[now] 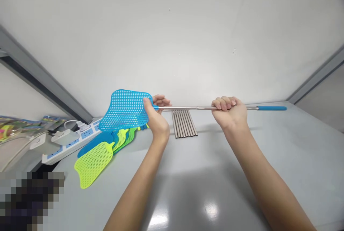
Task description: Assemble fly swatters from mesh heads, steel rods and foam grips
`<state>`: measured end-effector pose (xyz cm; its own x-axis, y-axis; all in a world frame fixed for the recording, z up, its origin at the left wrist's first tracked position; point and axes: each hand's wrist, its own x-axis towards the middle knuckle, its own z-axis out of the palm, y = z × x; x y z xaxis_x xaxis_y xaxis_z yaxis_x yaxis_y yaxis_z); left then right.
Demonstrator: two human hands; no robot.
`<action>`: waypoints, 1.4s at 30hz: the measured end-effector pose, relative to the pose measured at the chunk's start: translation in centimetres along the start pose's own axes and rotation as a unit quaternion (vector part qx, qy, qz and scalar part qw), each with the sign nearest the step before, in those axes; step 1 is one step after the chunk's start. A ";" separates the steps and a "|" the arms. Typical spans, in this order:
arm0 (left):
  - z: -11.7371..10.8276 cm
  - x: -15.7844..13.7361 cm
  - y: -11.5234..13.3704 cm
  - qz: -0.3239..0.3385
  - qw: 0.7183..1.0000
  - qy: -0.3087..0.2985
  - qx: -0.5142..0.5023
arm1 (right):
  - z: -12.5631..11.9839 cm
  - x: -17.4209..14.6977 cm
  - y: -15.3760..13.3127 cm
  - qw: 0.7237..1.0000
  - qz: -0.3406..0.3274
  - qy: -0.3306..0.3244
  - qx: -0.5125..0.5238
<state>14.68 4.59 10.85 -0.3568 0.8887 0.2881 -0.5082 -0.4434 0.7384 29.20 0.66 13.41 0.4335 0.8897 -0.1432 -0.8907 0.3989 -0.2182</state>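
Holds the blue fly swatter [192, 108] level above the bench [204, 166], near the back edge, pointing the mesh head [125, 111] at the back left corner and the handle [272, 108] at the back right one. Has the shaft [199, 108] wrapped in a closed grip of the right hand [229, 111]! Meets the neck [156, 107] with the left hand [159, 122]; cannot tell a firm left grip from a loose one. Look below: by the middle of the back edge, a row of metal tubes [185, 125]; toward the left edge, loose swatter heads [94, 164] beside a power strip [87, 133].
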 end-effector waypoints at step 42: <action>1.6 -4.2 -0.6 -0.034 0.995 0.043 -0.078 | -0.5 -2.0 2.7 0.996 -0.068 -0.022 -0.052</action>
<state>17.72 1.34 10.12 -0.3797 0.9071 0.1818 -0.6464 -0.4007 0.6493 26.01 -0.11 12.65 0.5404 0.8390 -0.0642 -0.8045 0.4928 -0.3317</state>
